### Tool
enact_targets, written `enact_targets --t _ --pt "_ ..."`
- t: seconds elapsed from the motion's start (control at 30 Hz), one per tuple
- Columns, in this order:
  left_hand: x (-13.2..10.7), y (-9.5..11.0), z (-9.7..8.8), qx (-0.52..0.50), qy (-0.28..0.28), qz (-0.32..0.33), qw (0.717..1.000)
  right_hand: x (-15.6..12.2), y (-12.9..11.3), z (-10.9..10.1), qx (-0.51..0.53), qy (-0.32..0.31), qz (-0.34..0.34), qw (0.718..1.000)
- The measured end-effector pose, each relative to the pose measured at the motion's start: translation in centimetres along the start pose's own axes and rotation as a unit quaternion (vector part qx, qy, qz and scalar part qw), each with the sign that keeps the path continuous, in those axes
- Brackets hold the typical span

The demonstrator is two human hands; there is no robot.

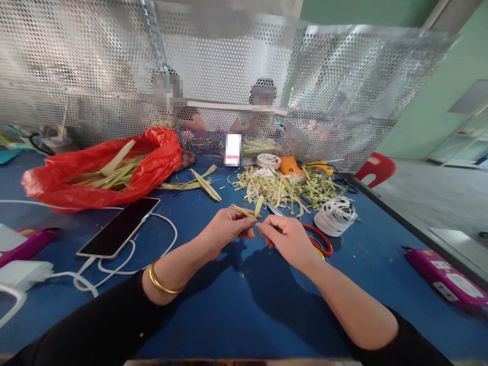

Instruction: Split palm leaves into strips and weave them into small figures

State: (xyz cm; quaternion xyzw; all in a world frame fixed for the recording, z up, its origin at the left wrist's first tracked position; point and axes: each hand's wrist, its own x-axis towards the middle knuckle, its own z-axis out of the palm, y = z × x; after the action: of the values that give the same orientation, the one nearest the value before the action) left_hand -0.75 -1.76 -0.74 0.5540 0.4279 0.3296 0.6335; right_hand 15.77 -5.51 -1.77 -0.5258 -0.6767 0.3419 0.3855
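At the left of the blue bench (213,325), a red plastic bag (163,145) gapes open, with pale green leaf strips (122,175) inside. In front of it lies a dark-screened phone (121,227) with a white cable (173,229) plugged in. To its right, beyond a gold bangle (162,284) on the wrist, the left hand (223,229) pinches a folded leaf strip (258,205) between thumb and fingers, above the bench near its middle. The right hand (290,239) is just beside it, fingers bent and drawn toward the strip; I cannot tell whether they grip it. Behind the hands spreads a heap of leaf scraps (274,188). Red-handled scissors (326,242) lie partly hidden by the right hand, then a white coil (333,218), and at far right a magenta power strip (438,269).
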Motion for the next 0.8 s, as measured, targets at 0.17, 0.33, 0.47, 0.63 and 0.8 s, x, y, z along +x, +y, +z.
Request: enact_targets --t 0.17,0.33,0.47,0.63,0.8 --pt "0.1 -0.6 0.4 0.021 0.050 0.038 0.998 -0.4 -0.3 0.6 -0.051 0.040 -0.072 0.995" --pt "0.1 0.1 0.0 -0.131 0.041 0.025 0.990 0.3 0.4 0.5 0.187 0.166 0.050 0.967" --pt "-0.1 0.1 0.4 -0.160 0.019 0.054 0.985 0.3 0.0 1.2 0.250 0.073 0.103 0.960" --pt "-0.4 -0.4 1.3 -0.138 -0.017 0.044 0.989 -0.4 -0.8 2.3 0.216 0.006 0.080 0.973" --pt "-0.5 -0.6 1.4 -0.150 0.000 0.018 0.988 -0.5 -0.6 2.1 0.170 -0.018 0.055 0.984"
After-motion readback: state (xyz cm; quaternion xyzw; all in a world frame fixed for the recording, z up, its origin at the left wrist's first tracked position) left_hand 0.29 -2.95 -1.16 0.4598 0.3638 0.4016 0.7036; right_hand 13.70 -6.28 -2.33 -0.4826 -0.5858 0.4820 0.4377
